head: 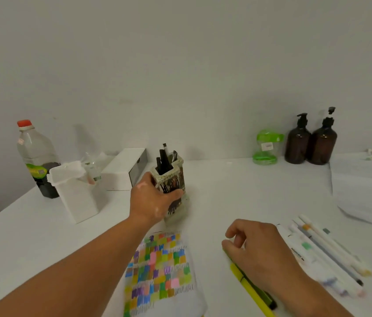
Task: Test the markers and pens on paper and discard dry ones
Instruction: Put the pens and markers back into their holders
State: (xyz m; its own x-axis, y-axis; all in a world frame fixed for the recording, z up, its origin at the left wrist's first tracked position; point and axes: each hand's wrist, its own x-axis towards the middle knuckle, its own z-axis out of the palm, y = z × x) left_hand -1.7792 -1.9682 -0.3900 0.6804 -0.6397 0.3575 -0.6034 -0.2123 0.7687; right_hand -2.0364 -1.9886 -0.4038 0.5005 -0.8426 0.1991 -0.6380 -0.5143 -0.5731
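Now L grip clamps pen cup mid-frame; R grip curls over yellow marker, hold unclear. Next, prob: pull pen, test on paper.

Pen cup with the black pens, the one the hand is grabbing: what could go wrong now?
The left hand grips the patterned beige pen cup from the side, and it looks tilted, so the tall black pens could spill out. Set down carelessly, it might land on the colour-swatched paper. The right hand could knock the yellow-green marker rolling.
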